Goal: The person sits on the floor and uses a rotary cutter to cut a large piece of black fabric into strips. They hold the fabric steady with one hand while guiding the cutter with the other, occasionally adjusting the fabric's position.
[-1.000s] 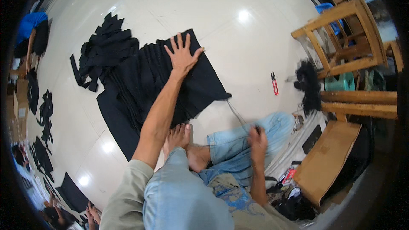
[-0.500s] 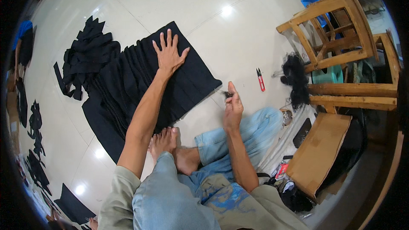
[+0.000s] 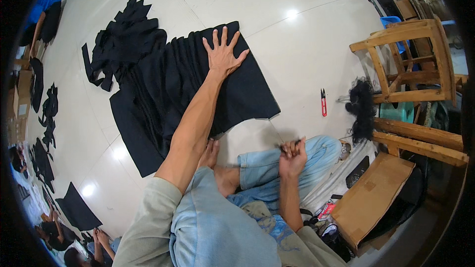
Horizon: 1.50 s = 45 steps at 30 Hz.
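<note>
Because it lies spread out on the glossy pale tiled floor (image 3: 307, 64), the wide black cloth panel (image 3: 250, 91) shows its flat surface and its angular right corner well. It forms the right end of a row of overlapping black cloth layers (image 3: 161, 84), whose folds and edges stand close together like a loose fan. As I judge, the work is somewhere in the middle: many layers are already gathered in the row, while the ragged heap of black cloth strips (image 3: 126, 39) at its upper left remains unsorted. How many pieces are left, I cannot count.

The cloth looks matte, dark and rather thick; the panel is smooth, but the layers are wrinkled. On the panel, near its upper edge, the person's left hand (image 3: 223, 59) presses flat with fingers spread. The right hand (image 3: 293, 157) is lifted near the bent knee, its fingers curled; a dark blur is at the fingertips, so I cannot tell whether something is pinched there.

Farther to the right lie small red-handled snips (image 3: 323, 104), and after them a fluffy tangle of black fibres (image 3: 360, 109) hangs beside the light-brown wooden stool (image 3: 438, 64).
</note>
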Each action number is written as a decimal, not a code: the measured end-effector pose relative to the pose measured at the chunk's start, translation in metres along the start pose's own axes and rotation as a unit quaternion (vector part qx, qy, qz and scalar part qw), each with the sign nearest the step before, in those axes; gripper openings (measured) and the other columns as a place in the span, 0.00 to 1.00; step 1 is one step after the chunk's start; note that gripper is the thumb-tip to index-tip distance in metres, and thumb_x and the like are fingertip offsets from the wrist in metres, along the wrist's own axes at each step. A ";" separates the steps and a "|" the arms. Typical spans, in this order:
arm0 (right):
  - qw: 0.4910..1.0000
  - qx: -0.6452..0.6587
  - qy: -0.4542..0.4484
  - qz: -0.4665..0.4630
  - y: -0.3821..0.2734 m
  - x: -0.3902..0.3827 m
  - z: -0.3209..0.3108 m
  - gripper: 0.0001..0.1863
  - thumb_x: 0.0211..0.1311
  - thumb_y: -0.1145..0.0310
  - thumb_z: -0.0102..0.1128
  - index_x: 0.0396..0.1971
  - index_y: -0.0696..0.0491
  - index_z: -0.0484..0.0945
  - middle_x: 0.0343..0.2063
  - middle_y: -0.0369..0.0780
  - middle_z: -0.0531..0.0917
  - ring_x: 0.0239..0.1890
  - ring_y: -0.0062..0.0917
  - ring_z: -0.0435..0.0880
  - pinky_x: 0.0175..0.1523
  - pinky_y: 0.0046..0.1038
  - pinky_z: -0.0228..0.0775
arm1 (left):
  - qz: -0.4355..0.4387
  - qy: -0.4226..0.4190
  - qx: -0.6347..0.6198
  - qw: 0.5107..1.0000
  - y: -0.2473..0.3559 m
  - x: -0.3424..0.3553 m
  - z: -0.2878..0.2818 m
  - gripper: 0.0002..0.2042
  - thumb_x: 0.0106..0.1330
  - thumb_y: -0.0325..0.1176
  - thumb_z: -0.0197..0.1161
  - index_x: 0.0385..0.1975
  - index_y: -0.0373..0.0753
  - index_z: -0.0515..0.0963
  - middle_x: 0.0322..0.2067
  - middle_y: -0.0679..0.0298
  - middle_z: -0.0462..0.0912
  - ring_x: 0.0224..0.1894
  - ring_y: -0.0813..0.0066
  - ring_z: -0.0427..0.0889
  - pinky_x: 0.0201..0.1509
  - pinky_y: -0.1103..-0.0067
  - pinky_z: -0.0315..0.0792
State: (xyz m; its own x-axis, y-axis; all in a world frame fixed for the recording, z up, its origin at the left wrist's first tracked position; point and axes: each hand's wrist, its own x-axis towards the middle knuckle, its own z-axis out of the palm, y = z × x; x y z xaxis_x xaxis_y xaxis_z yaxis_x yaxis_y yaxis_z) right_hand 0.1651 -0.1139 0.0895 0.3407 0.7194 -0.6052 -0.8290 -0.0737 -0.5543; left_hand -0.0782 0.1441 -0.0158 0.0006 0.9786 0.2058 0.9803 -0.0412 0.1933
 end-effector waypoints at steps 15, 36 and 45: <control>0.832 -0.533 -0.027 -0.150 -0.040 -0.043 -0.029 0.18 0.68 0.56 0.61 0.44 0.57 0.75 0.35 0.35 0.77 0.31 0.18 0.73 0.37 0.23 0.67 | -0.002 -0.023 0.013 1.000 -0.001 0.000 -0.005 0.38 0.68 0.69 0.42 0.75 0.57 0.55 0.76 0.55 0.49 0.77 0.45 0.44 0.72 0.37 0.34; 0.984 0.121 -0.122 -0.037 0.041 0.059 0.055 0.22 0.80 0.57 0.41 0.21 0.48 0.63 0.19 0.35 0.70 0.29 0.27 0.69 0.58 0.37 0.66 | -0.018 -0.037 0.005 0.999 -0.005 0.000 -0.004 0.40 0.66 0.68 0.46 0.73 0.51 0.58 0.76 0.54 0.47 0.76 0.46 0.47 0.70 0.35 0.39; 0.998 0.062 0.011 0.020 0.021 0.004 0.003 0.23 0.77 0.59 0.49 0.18 0.48 0.60 0.15 0.33 0.59 0.19 0.23 0.57 0.38 0.29 0.63 | -0.026 -0.034 -0.015 0.999 -0.002 -0.004 -0.007 0.42 0.63 0.72 0.45 0.73 0.52 0.59 0.76 0.55 0.47 0.77 0.49 0.44 0.72 0.38 0.32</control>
State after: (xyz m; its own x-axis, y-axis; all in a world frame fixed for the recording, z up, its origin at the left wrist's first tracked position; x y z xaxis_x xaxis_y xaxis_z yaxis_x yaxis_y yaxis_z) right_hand 0.1478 -0.1106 0.0777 0.3158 0.7016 -0.6387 -0.8900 -0.0142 -0.4557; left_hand -0.0820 0.1386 -0.0108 -0.0360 0.9911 0.1285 0.9729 0.0054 0.2310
